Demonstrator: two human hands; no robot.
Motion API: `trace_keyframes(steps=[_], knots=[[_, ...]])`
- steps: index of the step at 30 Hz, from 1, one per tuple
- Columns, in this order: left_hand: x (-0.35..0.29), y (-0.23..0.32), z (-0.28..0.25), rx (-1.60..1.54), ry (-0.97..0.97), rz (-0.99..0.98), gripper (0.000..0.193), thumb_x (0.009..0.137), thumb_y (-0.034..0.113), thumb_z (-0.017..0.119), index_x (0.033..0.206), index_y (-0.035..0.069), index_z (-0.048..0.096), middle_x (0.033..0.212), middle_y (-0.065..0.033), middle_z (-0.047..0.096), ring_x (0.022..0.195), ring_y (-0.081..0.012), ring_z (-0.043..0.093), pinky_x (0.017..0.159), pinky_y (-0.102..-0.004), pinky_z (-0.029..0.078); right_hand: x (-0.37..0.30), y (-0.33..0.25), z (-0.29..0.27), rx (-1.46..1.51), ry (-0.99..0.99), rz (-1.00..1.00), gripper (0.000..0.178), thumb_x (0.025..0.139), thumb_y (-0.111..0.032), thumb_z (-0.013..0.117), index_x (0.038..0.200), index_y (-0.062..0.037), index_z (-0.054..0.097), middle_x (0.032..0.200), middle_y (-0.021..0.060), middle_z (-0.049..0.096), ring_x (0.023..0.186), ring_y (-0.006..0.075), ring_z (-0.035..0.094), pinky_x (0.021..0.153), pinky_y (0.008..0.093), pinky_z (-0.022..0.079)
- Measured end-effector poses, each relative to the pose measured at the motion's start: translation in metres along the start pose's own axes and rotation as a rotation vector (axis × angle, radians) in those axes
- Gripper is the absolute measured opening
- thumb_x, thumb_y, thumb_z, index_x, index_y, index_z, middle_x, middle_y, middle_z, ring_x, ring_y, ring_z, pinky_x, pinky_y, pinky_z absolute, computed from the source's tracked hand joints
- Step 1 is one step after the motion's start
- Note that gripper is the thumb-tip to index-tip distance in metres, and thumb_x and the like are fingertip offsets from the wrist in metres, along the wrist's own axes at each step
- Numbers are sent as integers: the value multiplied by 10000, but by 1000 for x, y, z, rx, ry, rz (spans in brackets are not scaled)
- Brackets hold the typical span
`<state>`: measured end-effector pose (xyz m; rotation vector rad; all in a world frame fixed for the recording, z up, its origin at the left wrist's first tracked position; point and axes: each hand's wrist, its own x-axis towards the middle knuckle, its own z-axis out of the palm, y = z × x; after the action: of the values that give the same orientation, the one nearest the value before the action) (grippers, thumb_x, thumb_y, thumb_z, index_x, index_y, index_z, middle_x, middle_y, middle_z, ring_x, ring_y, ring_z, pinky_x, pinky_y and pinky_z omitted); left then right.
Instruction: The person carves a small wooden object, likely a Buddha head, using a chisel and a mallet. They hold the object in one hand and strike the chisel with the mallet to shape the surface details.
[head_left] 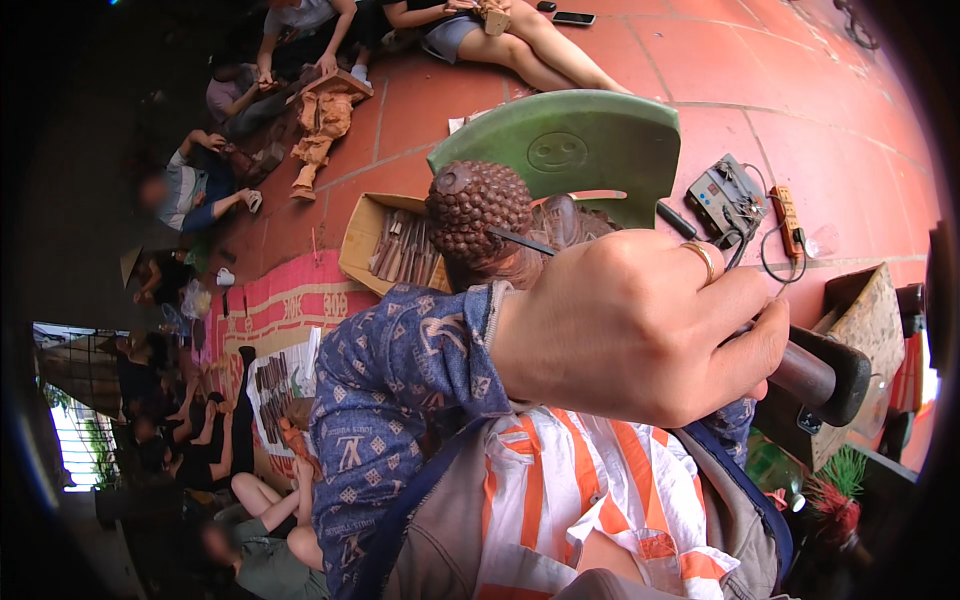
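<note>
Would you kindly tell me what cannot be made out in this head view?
In the head view:
Right hand: not made out; the left hand may cover it.
Thin blade: its middle is under the left hand, so whether it joins the dark handle is unclear.
Carved head: lower part hidden by the left hand and patterned sleeve.
Seated person at top: cut off by the upper edge.
Grey box: markings too small to read.
</note>
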<state>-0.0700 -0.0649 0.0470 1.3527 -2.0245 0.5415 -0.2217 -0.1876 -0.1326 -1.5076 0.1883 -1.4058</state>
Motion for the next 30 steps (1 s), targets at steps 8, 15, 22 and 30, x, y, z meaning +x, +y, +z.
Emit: trace_keyframes(steps=[8, 15, 22, 30], knots=[[5, 1, -5, -27, 71, -66, 318, 678, 271, 704, 862, 23, 628, 712, -39, 537, 514, -137, 547, 434, -266, 451, 10, 2, 6, -15, 32, 69, 266, 819, 51, 620, 1045, 0, 488, 838, 74, 556, 755, 185, 550, 737, 338, 476], [8, -5, 5, 20, 141, -101, 284, 698, 247, 688, 858, 23, 620, 691, -45, 508, 516, -151, 544, 431, -269, 450, 20, 1, 12, -38, 62, 133, 275, 823, 44, 630, 1063, 4, 500, 866, 68, 564, 785, 182, 557, 757, 336, 479], [7, -6, 8, 87, 74, -133, 253, 719, 201, 670, 883, 12, 633, 695, -61, 519, 544, -177, 570, 461, -285, 470, 29, -1, 13, -63, 97, 202, 285, 828, 36, 640, 1081, 9, 512, 894, 63, 572, 815, 179, 565, 778, 335, 482], [6, -11, 9, 175, 18, -191, 269, 722, 173, 671, 903, -18, 618, 707, -81, 531, 552, -194, 588, 483, -295, 496, 37, -6, 5, -7, -34, 279, 169, 867, 1, 630, 1024, 5, 567, 831, 40, 587, 719, 111, 547, 657, 238, 447]])
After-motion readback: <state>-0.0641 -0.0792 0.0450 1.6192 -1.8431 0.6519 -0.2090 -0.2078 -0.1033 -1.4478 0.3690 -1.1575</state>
